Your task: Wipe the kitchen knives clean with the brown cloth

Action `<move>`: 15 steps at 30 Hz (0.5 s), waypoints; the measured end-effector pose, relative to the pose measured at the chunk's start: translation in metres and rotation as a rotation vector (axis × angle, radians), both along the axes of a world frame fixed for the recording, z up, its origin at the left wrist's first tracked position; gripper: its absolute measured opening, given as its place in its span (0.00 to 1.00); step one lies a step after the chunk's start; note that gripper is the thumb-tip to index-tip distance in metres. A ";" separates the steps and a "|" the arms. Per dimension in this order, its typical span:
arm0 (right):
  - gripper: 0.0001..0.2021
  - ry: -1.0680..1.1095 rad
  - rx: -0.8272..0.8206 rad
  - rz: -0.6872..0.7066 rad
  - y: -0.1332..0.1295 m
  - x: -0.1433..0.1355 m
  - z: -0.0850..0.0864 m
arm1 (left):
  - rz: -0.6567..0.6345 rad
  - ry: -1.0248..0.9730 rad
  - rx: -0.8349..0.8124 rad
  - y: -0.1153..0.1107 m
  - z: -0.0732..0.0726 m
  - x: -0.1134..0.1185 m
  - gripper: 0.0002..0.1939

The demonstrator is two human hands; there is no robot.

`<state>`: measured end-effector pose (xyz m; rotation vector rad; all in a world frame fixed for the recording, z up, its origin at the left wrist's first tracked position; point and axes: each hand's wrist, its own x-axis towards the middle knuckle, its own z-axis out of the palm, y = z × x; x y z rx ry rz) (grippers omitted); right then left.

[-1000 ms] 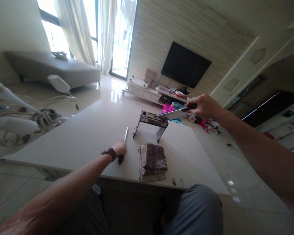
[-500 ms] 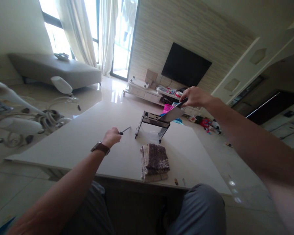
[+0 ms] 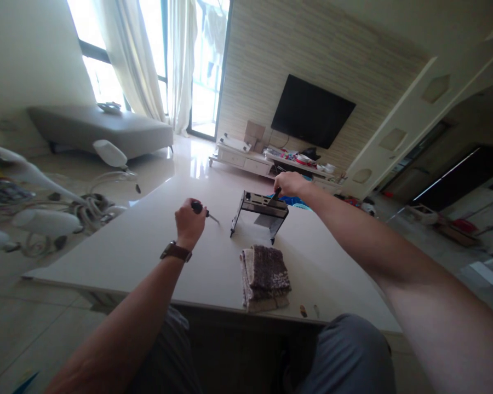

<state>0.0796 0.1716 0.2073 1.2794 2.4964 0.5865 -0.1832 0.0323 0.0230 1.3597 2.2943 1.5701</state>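
A knife rack (image 3: 252,203) with a slotted dark top and clear sides stands on the white table (image 3: 148,241). My right hand (image 3: 290,184) is closed on the black handle of a broad-bladed knife (image 3: 263,220), whose blade passes down through a slot and shows below the top. To the left of the rack, my left hand (image 3: 189,219) is closed round the black handle of a thin metal tool (image 3: 212,218); its tip points right and down, apart from the rack. The tool's exact kind is hard to tell.
A folded brown and beige towel (image 3: 267,276) lies in front of the rack. Two small items (image 3: 303,311) lie near the table's front edge. White lamp parts and cables (image 3: 45,221) crowd the left side. Beyond the table stands a low cabinet (image 3: 244,160).
My right hand has come down and left, and the knife blade has dropped into the rack's slot. My left hand has turned and risen slightly, with its tool now pointing downward.
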 end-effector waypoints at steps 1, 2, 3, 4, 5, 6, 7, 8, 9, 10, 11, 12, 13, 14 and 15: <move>0.16 0.003 -0.014 0.002 0.001 0.000 -0.008 | 0.000 0.005 0.012 0.000 0.000 0.001 0.10; 0.16 0.008 -0.028 0.003 0.002 0.000 -0.015 | 0.000 0.010 0.022 0.001 0.000 0.002 0.11; 0.16 0.014 -0.039 0.007 0.003 0.001 -0.021 | -0.002 0.016 0.031 0.001 0.000 0.004 0.11; 0.16 0.020 -0.048 0.011 0.005 0.000 -0.026 | -0.003 0.026 0.039 0.002 -0.001 0.004 0.11; 0.16 0.028 -0.057 0.012 0.007 0.000 -0.030 | -0.003 0.038 0.048 0.002 -0.001 0.005 0.11; 0.16 0.038 -0.064 0.013 0.008 0.000 -0.033 | -0.002 0.052 0.058 0.003 -0.002 0.006 0.11; 0.16 0.050 -0.070 0.017 0.009 0.001 -0.036 | -0.001 0.066 0.072 0.004 -0.002 0.007 0.11; 0.16 0.065 -0.075 0.022 0.009 0.001 -0.037 | 0.001 0.076 0.091 0.004 -0.003 0.007 0.10; 0.15 0.080 -0.078 0.030 0.007 0.003 -0.038 | 0.001 0.083 0.112 0.005 -0.003 0.008 0.10; 0.15 0.086 -0.075 0.040 0.004 0.006 -0.038 | -0.001 0.086 0.136 0.005 -0.003 0.008 0.09; 0.15 0.106 -0.067 0.054 0.000 0.009 -0.037 | -0.004 0.085 0.161 0.005 -0.004 0.008 0.09; 0.15 0.162 -0.063 0.066 -0.006 0.014 -0.035 | -0.008 0.081 0.185 0.005 -0.004 0.009 0.09; 0.16 0.216 -0.057 0.077 -0.014 0.019 -0.033 | -0.013 0.073 0.210 0.005 -0.004 0.009 0.08; 0.17 0.431 -0.073 0.082 -0.022 0.024 -0.030 | -0.019 0.062 0.237 0.005 -0.005 0.009 0.09; 0.17 0.696 -0.154 0.049 -0.030 0.029 -0.027 | -0.026 0.047 0.268 0.004 -0.005 0.009 0.09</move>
